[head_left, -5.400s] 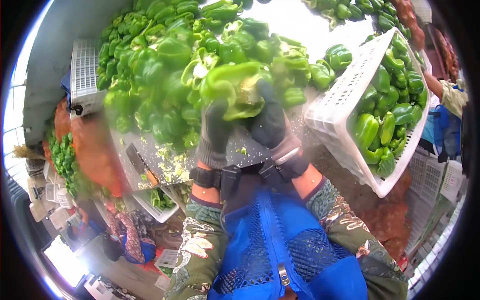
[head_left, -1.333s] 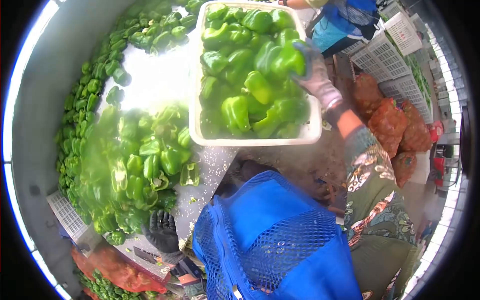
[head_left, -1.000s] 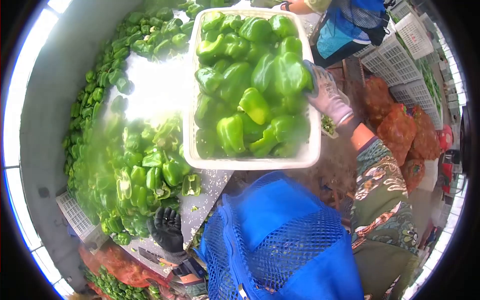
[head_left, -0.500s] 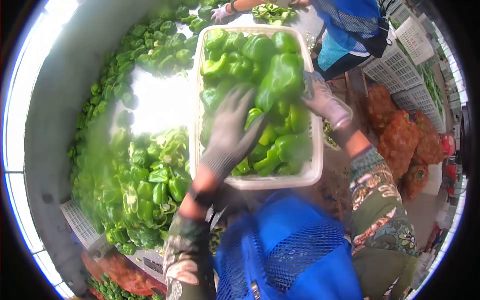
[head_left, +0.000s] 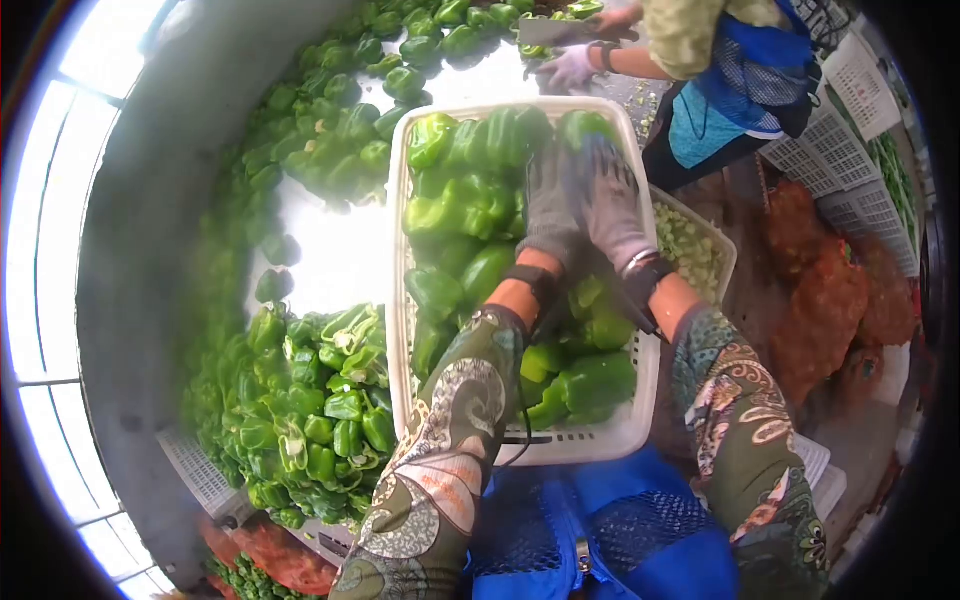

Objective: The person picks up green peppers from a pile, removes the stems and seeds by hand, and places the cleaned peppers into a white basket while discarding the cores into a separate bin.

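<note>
A white plastic crate (head_left: pixel 648 400) full of green bell peppers (head_left: pixel 465 205) stands in front of me. My left hand (head_left: pixel 552 205), in a grey glove, lies on the peppers in the far right part of the crate, its fingers stretched forward. Close beside it, my right hand (head_left: pixel 612 210), also gloved, rests on the peppers near the crate's right wall. Both hands look open, with neither gripping a pepper. Motion blurs the fingertips, and my forearms cover some of the peppers.
Left of the crate, a heap of green peppers (head_left: pixel 300 400) spreads over a shiny metal table (head_left: pixel 330 245). A co-worker (head_left: pixel 735 80) at the far right works with a knife (head_left: pixel 555 32). A crate of pale cut pieces (head_left: pixel 692 250) and red mesh sacks (head_left: pixel 815 310) are to the right.
My left hand has moved from the crate's middle to its far right, beside my right hand. My right hand has come off the right rim onto the peppers. The crate appears lower in view.
</note>
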Demonstrator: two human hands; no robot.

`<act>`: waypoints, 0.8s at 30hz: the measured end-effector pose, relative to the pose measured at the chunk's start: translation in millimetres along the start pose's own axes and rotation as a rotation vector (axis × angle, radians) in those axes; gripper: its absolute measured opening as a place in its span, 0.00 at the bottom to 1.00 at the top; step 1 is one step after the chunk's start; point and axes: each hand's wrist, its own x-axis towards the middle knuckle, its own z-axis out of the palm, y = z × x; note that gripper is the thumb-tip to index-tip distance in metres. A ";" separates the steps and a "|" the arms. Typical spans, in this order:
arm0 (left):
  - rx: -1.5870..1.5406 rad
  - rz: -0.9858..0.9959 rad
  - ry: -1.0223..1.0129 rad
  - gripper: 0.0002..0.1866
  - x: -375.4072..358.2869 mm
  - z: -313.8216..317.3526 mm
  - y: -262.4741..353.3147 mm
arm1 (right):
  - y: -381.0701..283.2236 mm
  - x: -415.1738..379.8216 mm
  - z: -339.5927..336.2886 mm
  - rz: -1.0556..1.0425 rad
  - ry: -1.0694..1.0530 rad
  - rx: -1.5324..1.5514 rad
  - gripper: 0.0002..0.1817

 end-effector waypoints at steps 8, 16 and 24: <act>-0.168 -0.058 0.083 0.34 3.0 -6.6 -2.5 | -15.2 6.9 16.9 0.048 0.121 -0.049 0.32; 0.126 0.182 0.248 0.27 32.6 -93.8 -26.3 | -11.9 -12.6 23.4 0.086 0.122 -0.123 0.36; -0.024 -0.117 0.078 0.48 18.8 -11.1 -49.5 | -19.9 -11.3 35.3 -0.049 0.059 -0.387 0.35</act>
